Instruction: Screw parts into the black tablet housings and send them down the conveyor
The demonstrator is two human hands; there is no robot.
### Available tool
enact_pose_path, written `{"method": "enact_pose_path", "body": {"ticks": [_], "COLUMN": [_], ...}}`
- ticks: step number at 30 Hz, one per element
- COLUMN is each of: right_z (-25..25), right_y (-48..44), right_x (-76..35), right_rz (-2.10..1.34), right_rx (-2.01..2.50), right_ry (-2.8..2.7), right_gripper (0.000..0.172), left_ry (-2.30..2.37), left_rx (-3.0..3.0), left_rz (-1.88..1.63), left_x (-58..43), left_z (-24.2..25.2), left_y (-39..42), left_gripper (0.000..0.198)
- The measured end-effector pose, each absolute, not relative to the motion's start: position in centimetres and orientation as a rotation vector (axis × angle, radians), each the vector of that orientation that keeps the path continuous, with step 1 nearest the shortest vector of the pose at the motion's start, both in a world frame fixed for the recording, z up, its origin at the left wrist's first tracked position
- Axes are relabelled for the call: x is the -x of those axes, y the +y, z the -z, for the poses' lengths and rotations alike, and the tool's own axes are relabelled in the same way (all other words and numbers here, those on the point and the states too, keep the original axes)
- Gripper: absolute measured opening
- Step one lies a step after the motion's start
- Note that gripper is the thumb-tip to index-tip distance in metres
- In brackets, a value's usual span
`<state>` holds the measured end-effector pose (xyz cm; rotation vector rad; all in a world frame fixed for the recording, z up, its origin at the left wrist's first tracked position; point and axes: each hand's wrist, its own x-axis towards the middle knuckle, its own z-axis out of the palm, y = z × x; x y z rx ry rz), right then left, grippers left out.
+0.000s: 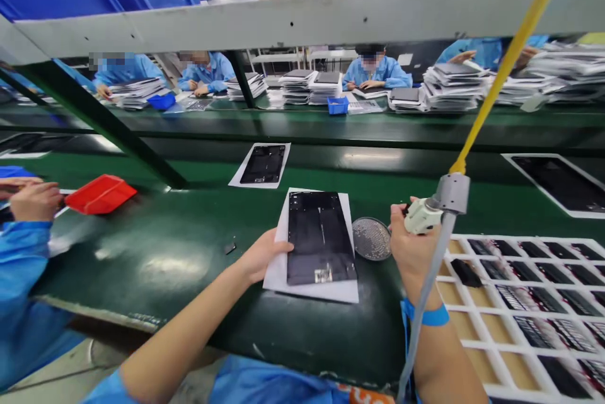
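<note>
My left hand (268, 254) pinches the left edge of a flat black tablet housing (309, 234), thumb on top. A white sheet (276, 281) lies under the housing. My right hand (407, 246) is wrapped round a pale electric screwdriver (422, 215), which hangs from a yellow strap (501, 82) with a grey cable (432, 294). Its tip is hidden behind my fingers. Between the housing and my right hand sits a round dish (371, 239) full of tiny screws. A blue wrist strap (432, 316) circles my right wrist.
At right, a white compartment tray (489, 322) holds several dark parts. Another housing (263, 164) lies on paper beyond mine. A red bin (101, 194) and a co-worker's hand (36, 201) are at left. A grey beam (302, 19) crosses overhead; co-workers sit opposite beside stacks (456, 86).
</note>
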<state>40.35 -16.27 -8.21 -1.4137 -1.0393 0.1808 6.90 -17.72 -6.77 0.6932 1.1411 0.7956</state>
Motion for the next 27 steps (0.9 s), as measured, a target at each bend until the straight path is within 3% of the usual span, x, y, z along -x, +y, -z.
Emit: {"method": "enact_pose_path", "body": {"ticks": [7,14,18,23,27], "right_z": [8.3,6.2,6.0,6.5,7.1], "right_y": [-16.1,-17.1,-17.3,-17.4,-17.2], "right_x": [-38.8,-36.9,-36.2,-35.9,-35.9], "right_rz": [-0.293,-0.444,-0.492,-0.544,-0.551], "right_rx": [1.29,1.149,1.118,1.113,1.146], "right_ry": [-1.022,-0.903,-0.867,-0.874,-0.9], "right_gripper": [0.055,0.052,0.051,0.06,0.068], "left_ry": [1.208,1.183,1.33,2.068,2.144], "left_rx": [-0.608,-0.597,-1.15,-2.067,-2.232], "left_rz": [-0.951,-0.81,-0.681,-0.703,-0.604], "left_x": [-5.5,-6.2,-3.6,2.8,6.0], "left_z": [5.7,7.4,7.8,7.7,8.7], "left_y": [-25.1,-29.8,-29.4,-25.1,-22.3], "left_gripper": [0.066,0.057,0.047,0.036,0.033]}}
